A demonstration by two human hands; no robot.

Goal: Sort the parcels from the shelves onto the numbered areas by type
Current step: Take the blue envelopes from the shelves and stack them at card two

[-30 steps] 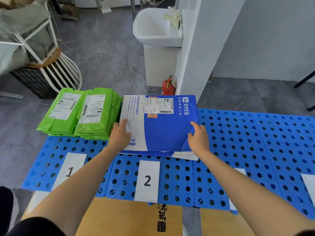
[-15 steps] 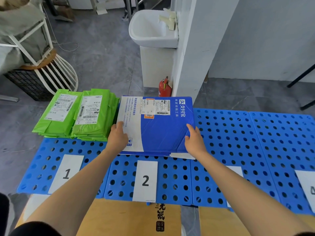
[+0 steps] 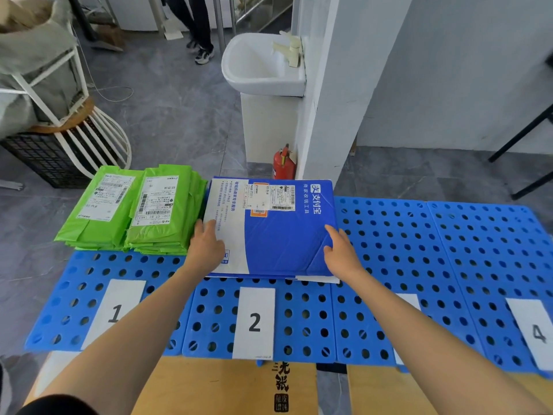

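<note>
Head view: my left hand (image 3: pixel 206 247) and right hand (image 3: pixel 341 253) rest flat, fingers straight, on opposite edges of the blue parcel (image 3: pixel 281 235) behind label 2 (image 3: pixel 254 322).

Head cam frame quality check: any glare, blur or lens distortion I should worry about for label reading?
Head view: light soft and even, shadows faint; mild sheen on the blue envelope, no blown glare; wide-angle bending tilts the white pillar and stretches card 4 at the edge; label print on the green parcels too fine to read.
</note>
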